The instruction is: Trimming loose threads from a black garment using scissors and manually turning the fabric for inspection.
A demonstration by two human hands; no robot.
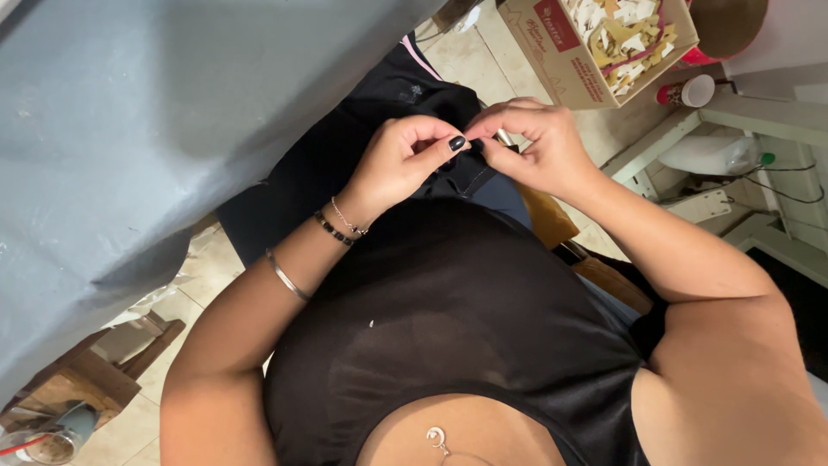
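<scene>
Black garment (379,129) lies on the person's lap, between the two hands. The left hand (401,164) pinches a fold of it with closed fingers. The right hand (539,147) is closed on the same fold, perhaps holding a small tool. Further away stands a cardboard box (561,65) with paper scraps (625,30).

Matt black cloth garment (345,155), soft and creased; glossy black nail polish (457,142); smooth shiny metal bangle (286,276); beaded bracelet (332,229); rough brown cardboard box (552,60) with paper scraps (617,30); matt grey fabric (129,129); worn wood stool (95,375).
</scene>
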